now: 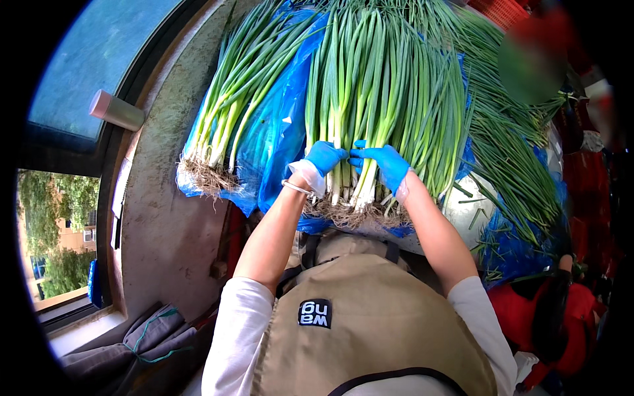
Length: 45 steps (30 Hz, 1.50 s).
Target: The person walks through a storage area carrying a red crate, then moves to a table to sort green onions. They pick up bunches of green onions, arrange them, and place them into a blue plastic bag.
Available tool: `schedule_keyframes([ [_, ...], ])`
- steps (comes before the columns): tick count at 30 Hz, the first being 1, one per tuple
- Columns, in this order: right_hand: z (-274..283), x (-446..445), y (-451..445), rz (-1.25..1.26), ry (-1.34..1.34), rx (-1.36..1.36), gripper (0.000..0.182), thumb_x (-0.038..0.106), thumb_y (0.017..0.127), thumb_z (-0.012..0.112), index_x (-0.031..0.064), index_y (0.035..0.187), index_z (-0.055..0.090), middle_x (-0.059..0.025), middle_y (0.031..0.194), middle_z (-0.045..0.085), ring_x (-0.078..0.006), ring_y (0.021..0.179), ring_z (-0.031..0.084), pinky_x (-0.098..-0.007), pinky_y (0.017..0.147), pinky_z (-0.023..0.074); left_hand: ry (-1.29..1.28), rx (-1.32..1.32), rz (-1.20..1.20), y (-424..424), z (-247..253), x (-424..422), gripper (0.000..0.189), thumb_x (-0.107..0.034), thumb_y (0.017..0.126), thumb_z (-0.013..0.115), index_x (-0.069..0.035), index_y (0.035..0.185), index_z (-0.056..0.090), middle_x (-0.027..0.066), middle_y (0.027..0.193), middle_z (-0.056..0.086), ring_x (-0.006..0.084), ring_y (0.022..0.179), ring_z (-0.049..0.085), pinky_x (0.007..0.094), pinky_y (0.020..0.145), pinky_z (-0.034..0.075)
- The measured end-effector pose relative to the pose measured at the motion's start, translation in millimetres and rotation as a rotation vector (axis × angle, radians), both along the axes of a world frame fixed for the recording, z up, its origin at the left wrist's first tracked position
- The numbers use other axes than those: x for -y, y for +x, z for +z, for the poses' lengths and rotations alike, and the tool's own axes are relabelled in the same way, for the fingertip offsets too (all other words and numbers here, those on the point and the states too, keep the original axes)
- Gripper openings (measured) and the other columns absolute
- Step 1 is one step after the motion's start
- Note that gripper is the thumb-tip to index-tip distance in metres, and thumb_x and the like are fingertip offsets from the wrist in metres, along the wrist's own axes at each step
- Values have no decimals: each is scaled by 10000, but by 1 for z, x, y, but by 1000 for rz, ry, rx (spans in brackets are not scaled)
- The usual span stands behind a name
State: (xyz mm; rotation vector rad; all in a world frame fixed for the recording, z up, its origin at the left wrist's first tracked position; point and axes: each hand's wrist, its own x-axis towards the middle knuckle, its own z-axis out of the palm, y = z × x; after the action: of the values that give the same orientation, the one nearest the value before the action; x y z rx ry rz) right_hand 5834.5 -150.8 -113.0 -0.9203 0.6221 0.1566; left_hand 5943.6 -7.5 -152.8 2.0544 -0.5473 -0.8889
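Observation:
Before me lies a broad pile of green onions (396, 84), roots towards my body and green leaves pointing away. My left hand (324, 157), in a blue glove, rests over the pale lower stalks with its fingers curled. Whether it grips any is hidden. Close beside it, my right hand (386, 164), also blue-gloved, has its thumb and fingers around a few white stalks (367, 185). The two hands' fingertips nearly meet. Tangled brown roots (354, 215) hang below both hands. A smaller bunch of green onions (223, 119) lies apart at the left.
Blue plastic sheeting (277, 128) lies beneath the onions. On the ledge at left stands a tumbler (116, 110) by the window. More green onions (515, 173) lie at right, above a person in red (550, 317). A red basket (500, 12) is at the far right.

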Motion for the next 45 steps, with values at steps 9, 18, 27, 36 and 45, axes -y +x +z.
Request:
schedule_keyframes([
  [9, 2, 22, -13, -8, 39, 71, 285, 144, 790, 651, -3, 1030, 603, -71, 849, 633, -164, 716, 601, -291, 630, 497, -288, -538, 158, -13, 30, 14, 311, -375, 836, 621, -69, 784, 602, 22, 573, 537, 103, 479, 477, 240, 480, 403],
  [18, 11, 30, -26, 25, -65, 107, 350, 102, 766, 665, -13, 1084, 574, -110, 949, 639, -214, 826, 628, -313, 752, 508, 7, 446, -211, -3, 35, 32, 267, -222, 824, 557, -79, 1040, 621, 156, 985, 630, 339, 889, 603, 390, 788, 476],
  [27, 102, 86, -90, -88, -208, 371, 636, 123, 792, 600, -45, 1337, 319, -44, 896, 556, -131, 790, 552, -283, 716, 488, -59, 294, -94, 3, 14, 5, 287, -188, 815, 561, -92, 1080, 613, 169, 1024, 620, 321, 940, 597, 354, 820, 470],
  [36, 88, 92, -90, -134, -188, 379, 526, 76, 803, 599, -32, 1279, 403, -124, 1039, 593, -199, 865, 612, -324, 777, 514, -584, -581, -58, -77, 83, 58, 377, -290, 900, 529, -34, 1176, 542, 93, 1092, 605, 184, 917, 597, 313, 838, 462],
  [45, -12, 80, -74, -137, 32, 179, 357, 123, 816, 610, -53, 1117, 530, -173, 1002, 622, -265, 906, 621, -367, 805, 510, -295, -575, -132, -95, 22, 75, 255, -247, 820, 653, -23, 941, 634, -13, 759, 580, 78, 619, 434, 236, 594, 356],
])
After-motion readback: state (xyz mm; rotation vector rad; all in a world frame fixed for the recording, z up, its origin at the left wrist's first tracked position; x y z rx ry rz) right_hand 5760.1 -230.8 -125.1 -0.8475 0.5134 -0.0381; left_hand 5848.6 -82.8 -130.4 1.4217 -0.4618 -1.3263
